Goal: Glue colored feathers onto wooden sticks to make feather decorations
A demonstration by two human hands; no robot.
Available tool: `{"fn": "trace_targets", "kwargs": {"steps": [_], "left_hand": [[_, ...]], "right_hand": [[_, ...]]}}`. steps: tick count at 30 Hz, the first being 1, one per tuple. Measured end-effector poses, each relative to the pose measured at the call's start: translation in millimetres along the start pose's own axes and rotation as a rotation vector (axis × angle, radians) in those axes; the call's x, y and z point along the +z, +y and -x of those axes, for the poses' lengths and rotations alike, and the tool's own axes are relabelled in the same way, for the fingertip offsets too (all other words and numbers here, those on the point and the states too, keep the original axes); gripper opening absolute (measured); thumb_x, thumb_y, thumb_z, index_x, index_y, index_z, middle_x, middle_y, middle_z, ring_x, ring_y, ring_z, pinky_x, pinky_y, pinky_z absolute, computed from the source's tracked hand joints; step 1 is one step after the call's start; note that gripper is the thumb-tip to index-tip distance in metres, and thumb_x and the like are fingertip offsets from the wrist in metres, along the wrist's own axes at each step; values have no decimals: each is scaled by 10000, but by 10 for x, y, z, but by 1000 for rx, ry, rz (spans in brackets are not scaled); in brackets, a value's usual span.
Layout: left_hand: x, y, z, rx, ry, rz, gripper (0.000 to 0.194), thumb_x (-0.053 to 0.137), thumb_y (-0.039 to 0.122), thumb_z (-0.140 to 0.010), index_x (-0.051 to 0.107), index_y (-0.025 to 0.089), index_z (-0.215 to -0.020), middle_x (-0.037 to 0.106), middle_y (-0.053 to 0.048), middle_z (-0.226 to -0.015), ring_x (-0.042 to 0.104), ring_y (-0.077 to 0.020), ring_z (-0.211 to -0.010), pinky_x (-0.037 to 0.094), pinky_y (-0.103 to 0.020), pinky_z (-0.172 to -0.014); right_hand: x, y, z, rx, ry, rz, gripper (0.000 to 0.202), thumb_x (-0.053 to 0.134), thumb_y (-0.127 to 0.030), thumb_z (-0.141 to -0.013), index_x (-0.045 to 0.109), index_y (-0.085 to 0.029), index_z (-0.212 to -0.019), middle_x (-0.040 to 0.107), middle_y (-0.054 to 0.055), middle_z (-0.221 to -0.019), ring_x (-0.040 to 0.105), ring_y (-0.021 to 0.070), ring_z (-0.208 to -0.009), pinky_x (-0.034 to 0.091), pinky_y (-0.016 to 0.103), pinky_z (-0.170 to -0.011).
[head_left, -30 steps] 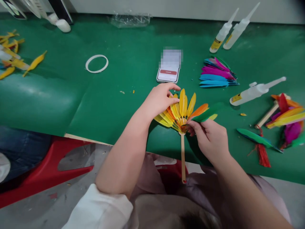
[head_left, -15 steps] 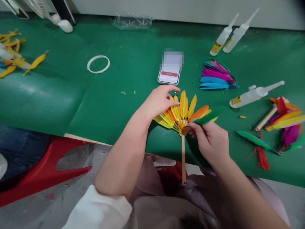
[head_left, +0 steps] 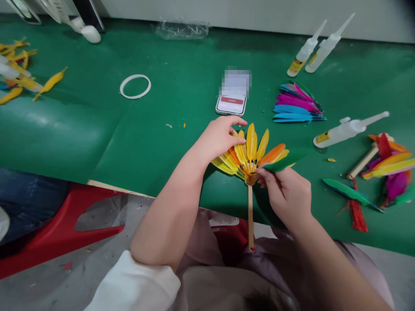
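left hand [head_left: 221,137]: half-curled over feather fan [head_left: 250,144], grip unclear from here | right hand [head_left: 291,190]: pinches green feather [head_left: 285,161] near fan's base

The left hand [head_left: 223,133] covers some upper-left feathers of the feather fan [head_left: 252,144]; whether its fingertips press on them cannot be told. The quill of the green feather [head_left: 282,164] is hidden by the right hand [head_left: 290,188], and its outer end blurs into the green tabletop [head_left: 71,142]. Pixel blocks mask most of the smartphone [head_left: 230,106] screen (its small print is illegible too). The left edge cuts off a denim-clad leg [head_left: 30,207]; the right edge crops the multicoloured feathers [head_left: 396,163].
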State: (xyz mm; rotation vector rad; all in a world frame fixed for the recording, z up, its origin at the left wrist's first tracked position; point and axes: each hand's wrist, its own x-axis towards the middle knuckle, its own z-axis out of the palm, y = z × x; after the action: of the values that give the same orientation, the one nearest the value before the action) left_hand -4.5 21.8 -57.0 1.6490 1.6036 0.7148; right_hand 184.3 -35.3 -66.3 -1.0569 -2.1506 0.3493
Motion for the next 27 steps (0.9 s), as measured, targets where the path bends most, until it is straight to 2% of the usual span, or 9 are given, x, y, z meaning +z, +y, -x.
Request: {"fn": "trace_targets", "kwargs": {"steps": [3,13,19,23,27], "left_hand": [[4,-7,-3,2,1,-3,398,661,192,-702,610,197,-1097,604,-23,-835,547,-122,-724,434,-275,-730],[3,14,12,4,6,-21,386,653,189,-710,607,198,-1093,611,-21,-818,551,-131,-726,437,-278,-714],[1,23,16,5,8,-40,379,656,191,-712,612,198,-1088,603,-15,-798,551,-128,-711,431,-278,-712],[5,11,11,12,9,-40,378,656,194,-710,613,199,-1085,604,-15,-802,548,-126,-706,431,-274,-705],[4,8,12,16,6,-39,377,653,196,-710,611,197,-1085,603,-16,-804,546,-126,-707,434,-274,-706]], "right_hand": [[-8,0,-3,9,9,24,202,515,-211,-838,531,-178,-640,562,-14,-559,528,93,-512,394,202,-498],[-1,-3,-9,30,-31,21,203,498,-230,-847,528,-189,-650,572,-8,-567,535,105,-513,406,219,-503],[7,-2,0,1,-32,31,142,505,-222,-844,567,-185,-721,581,-13,-584,537,99,-522,406,215,-515],[-3,5,8,43,16,36,201,509,-229,-841,547,-180,-650,570,-9,-554,538,100,-513,397,212,-501],[-1,14,3,30,-12,38,190,512,-221,-840,543,-178,-657,568,-9,-560,532,99,-511,401,211,-502]]}}
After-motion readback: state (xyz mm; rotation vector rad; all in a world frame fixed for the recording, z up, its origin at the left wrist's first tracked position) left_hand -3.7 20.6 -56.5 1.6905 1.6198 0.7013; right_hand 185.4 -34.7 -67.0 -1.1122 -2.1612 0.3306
